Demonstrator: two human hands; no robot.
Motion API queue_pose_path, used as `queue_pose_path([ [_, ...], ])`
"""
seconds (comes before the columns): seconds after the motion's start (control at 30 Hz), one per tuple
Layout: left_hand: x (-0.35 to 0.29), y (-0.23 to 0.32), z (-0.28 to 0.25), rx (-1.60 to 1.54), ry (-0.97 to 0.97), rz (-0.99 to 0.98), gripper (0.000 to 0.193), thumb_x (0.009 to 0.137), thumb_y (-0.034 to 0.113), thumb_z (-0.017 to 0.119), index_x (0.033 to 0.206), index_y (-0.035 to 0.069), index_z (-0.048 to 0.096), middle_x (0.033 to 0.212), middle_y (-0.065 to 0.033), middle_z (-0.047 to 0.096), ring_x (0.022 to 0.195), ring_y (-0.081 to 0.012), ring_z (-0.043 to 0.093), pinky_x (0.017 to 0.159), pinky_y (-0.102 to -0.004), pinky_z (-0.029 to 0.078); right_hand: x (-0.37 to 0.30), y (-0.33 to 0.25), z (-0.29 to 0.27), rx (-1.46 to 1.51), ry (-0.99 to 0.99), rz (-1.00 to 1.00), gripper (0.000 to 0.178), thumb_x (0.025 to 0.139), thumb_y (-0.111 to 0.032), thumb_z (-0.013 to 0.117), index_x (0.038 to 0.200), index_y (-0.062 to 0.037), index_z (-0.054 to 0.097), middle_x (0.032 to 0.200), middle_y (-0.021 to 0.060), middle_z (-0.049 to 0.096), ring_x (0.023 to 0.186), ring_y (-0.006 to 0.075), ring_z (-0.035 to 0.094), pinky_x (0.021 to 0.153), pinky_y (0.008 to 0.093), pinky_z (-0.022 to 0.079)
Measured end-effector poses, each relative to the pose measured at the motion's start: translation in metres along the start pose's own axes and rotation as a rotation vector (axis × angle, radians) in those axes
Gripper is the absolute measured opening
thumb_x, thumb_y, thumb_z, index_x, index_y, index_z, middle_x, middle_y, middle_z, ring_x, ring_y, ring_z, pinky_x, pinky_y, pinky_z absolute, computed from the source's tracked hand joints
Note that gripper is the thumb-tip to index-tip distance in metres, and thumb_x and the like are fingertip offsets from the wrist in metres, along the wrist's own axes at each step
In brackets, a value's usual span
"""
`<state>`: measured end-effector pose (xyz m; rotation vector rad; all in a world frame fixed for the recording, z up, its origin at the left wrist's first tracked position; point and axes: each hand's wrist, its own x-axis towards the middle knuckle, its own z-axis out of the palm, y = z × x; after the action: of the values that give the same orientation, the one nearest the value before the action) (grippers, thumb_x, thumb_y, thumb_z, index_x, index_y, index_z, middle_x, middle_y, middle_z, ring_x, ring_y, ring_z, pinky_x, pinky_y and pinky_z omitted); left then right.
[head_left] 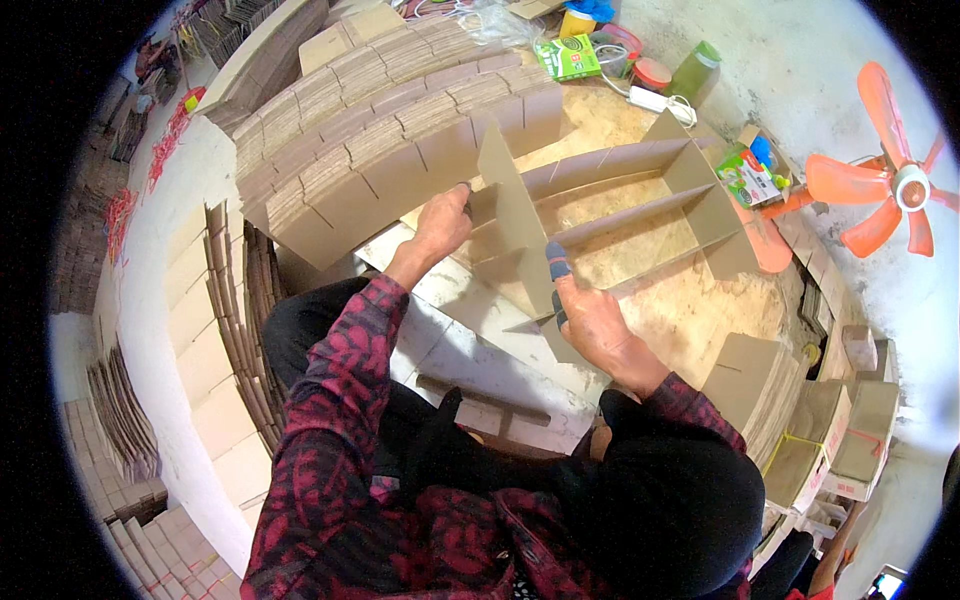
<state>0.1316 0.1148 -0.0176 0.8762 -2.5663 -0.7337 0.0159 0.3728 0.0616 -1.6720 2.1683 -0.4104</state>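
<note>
While two hands work at its left end, a cardboard divider (605, 172) stands on the board (745, 305), reaching over the near left edge.

Cardboard stacks (385, 185) line the board's far left edge; the left hand (440, 228) has its fingers curled narrow at the divider's left end, though whether they grip, I cannot tell; the right hand (595, 320) holds the cross panel (518, 200) with taped fingers; a card pile (745, 375) stands at the near right corner, an orange fan (910, 188) beyond the right edge.
</note>
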Motion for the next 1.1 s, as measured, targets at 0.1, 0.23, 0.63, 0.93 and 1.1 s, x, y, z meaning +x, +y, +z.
queue_pose_path([
  [0.1,-0.007,0.000,0.000,0.037,0.055,-0.005,0.018,0.073,-0.003,0.050,0.091,-0.001,0.052,0.079,-0.0299,0.059,0.080,-0.0494,0.057,0.070,-0.0549,0.043,0.011,0.005,-0.003,-0.056,-0.045,0.009,0.028,0.075,-0.007,0.059,0.100,-0.0032,0.046,0.080,0.0229,0.063,0.077,0.0435,0.063,0.064,0.0514,0.050],
  [0.23,-0.011,0.011,0.001,0.052,0.019,-0.093,0.019,0.075,0.001,0.052,0.093,-0.001,0.056,0.082,-0.0278,0.063,0.083,-0.0450,0.062,0.073,-0.0511,0.048,0.012,0.030,-0.007,-0.051,0.025,-0.103,0.025,0.078,-0.007,0.056,0.100,-0.0044,0.046,0.081,0.0228,0.063,0.079,0.0440,0.062,0.067,0.0510,0.050],
  [0.63,-0.021,0.028,-0.018,-0.129,0.293,0.303,0.035,0.068,-0.005,0.055,0.102,-0.002,0.053,0.114,-0.0273,0.056,0.107,-0.0421,0.054,0.091,-0.0453,0.045,0.021,0.017,-0.016,0.050,-0.075,-0.129,0.025,0.076,-0.005,0.056,0.100,-0.0020,0.052,0.087,0.0253,0.063,0.087,0.0449,0.060,0.075,0.0522,0.048],
  [0.93,-0.149,0.095,0.011,-0.201,-0.411,0.029,0.029,0.072,-0.005,0.057,0.098,-0.001,0.046,0.074,-0.0263,0.059,0.075,-0.0475,0.059,0.065,-0.0517,0.047,0.030,0.000,-0.009,0.042,-0.091,-0.060,0.062,0.067,0.010,0.048,0.128,0.0026,0.042,0.087,0.0297,0.060,0.086,0.0482,0.058,0.074,0.0526,0.046],
  [1.1,-0.155,0.103,0.049,-0.234,-0.310,0.070,0.019,0.081,0.003,0.048,0.099,0.005,0.053,0.072,-0.0249,0.061,0.075,-0.0462,0.060,0.066,-0.0544,0.046,0.022,0.013,0.008,0.205,0.074,-0.172,0.040,0.069,0.005,0.052,0.108,0.0039,0.052,0.085,0.0291,0.061,0.084,0.0473,0.059,0.072,0.0528,0.046],
])
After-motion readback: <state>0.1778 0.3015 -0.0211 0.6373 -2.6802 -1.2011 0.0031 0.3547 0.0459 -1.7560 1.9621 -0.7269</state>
